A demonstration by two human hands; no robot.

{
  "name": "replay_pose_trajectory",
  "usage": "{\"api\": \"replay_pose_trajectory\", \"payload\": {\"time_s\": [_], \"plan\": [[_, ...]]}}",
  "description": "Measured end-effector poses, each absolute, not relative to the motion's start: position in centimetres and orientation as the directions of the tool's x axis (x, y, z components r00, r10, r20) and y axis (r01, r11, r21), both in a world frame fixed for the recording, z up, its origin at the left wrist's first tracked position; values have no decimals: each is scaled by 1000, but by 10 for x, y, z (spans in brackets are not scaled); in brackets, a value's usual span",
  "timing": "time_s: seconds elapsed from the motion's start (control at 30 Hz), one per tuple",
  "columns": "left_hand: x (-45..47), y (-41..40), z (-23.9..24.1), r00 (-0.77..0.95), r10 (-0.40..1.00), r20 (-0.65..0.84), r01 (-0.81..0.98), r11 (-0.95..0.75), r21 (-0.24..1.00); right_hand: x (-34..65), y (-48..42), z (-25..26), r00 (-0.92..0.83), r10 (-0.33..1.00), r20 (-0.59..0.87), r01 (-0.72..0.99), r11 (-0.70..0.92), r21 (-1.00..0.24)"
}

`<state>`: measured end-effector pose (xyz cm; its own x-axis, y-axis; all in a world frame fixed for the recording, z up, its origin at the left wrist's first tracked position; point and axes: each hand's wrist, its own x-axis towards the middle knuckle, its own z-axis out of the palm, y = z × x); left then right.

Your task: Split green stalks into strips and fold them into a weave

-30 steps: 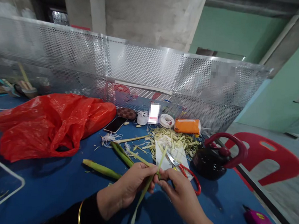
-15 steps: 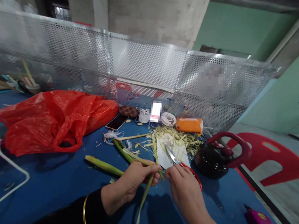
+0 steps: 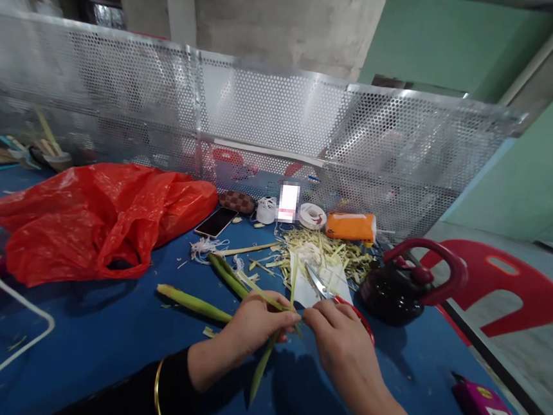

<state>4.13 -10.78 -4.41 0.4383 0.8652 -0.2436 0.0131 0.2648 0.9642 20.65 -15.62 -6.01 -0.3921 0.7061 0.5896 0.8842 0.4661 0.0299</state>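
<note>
My left hand [image 3: 249,324] and my right hand [image 3: 337,345] meet over the blue table [image 3: 100,340], both pinched on a thin green leaf strip [image 3: 262,368] that runs from above the fingers down toward me. My right hand's fingertips grip the strip close to the left thumb. Red-handled scissors [image 3: 331,296] lie just beyond my right hand on a white paper. Other green stalks [image 3: 193,302] lie to the left of my left hand.
A red plastic bag [image 3: 96,217] fills the left of the table. A black teapot with a red handle [image 3: 402,289] stands at the right. A heap of leaf trimmings [image 3: 330,254], a phone [image 3: 214,221], an orange packet [image 3: 351,227] and a perforated metal screen [image 3: 264,129] lie behind. Red chair [image 3: 506,292] to the right.
The leaf strip has turned more upright and shifted slightly between the hands; both hands stay pinched on it in nearly the same place. The camera view rose a little.
</note>
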Motion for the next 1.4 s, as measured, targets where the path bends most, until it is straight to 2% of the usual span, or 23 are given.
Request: {"api": "replay_pose_trajectory", "payload": {"time_s": [0.23,0.73,0.97,1.07,1.17,1.23,1.33,1.4], "plan": [[38,-105,-41,453,853,-258,89,244,966,206,-158,-54,-399,694,599,883,468,46],[32,-101,-40,527,776,-345,-54,436,898,215,-155,-50,-382,690,614,905,415,97],[33,-102,-45,537,777,-329,-28,406,913,214,-155,-50,-381,694,611,902,424,82],[34,-103,-46,532,781,-327,-41,410,911,212,-157,-48,-348,658,667,905,422,56],[36,-102,-43,459,828,-321,-111,412,904,208,-162,-46,-255,593,764,907,421,-24],[36,-102,-41,431,855,-291,-139,381,914,201,-166,-48,-180,625,759,884,441,-154],[37,-104,-41,395,884,-250,-174,339,925,188,-169,-58,-104,802,589,779,434,-453],[37,-107,-42,374,895,-245,-205,337,919,179,-168,-65,-95,877,471,687,400,-607]]}}
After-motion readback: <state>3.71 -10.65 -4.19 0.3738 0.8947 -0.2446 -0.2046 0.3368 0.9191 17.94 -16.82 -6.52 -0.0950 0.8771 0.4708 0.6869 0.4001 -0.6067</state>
